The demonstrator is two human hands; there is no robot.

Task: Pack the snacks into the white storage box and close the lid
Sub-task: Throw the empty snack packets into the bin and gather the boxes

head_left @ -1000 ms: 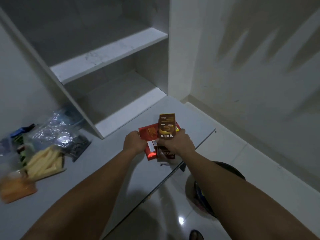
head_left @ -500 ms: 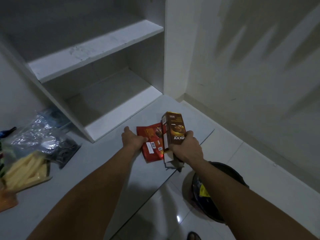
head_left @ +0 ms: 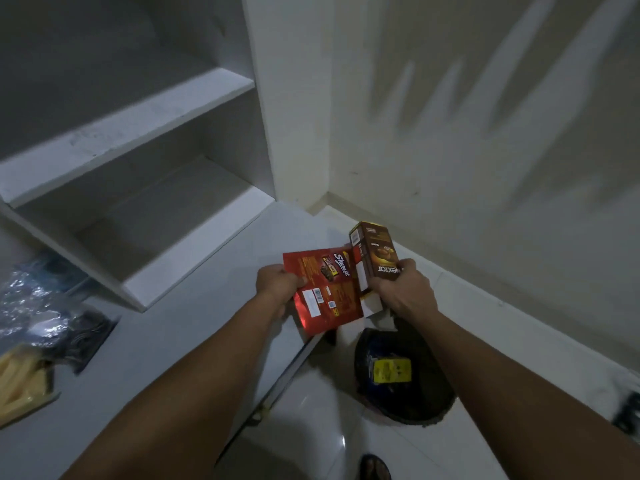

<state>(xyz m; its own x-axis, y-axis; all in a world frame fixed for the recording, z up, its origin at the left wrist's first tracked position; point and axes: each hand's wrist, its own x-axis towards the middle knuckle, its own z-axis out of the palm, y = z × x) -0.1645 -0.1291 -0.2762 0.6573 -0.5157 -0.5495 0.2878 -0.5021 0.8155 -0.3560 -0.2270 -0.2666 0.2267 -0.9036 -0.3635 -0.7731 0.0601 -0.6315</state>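
My left hand (head_left: 277, 284) grips the left edge of a flat red snack packet (head_left: 325, 289), lifted off the white counter (head_left: 180, 341). My right hand (head_left: 403, 289) grips a brown Nextar snack box (head_left: 375, 258) by its lower half, its open bottom flaps hanging down past the counter's right edge. At the far left of the counter lie a clear bag of yellow sticks (head_left: 20, 379) and a crinkled clear bag with dark contents (head_left: 45, 313). No white storage box shows in this view.
A dark round bin (head_left: 405, 375) with blue and yellow wrappers inside stands on the tiled floor below my right hand. White shelves (head_left: 138, 123) rise behind the counter. A beige wall fills the right side. A foot shows at the bottom edge.
Both hands have lifted and carried the red packet and brown box rightward, toward the counter's edge above the bin. The view has swung right, bringing the bin further into sight.
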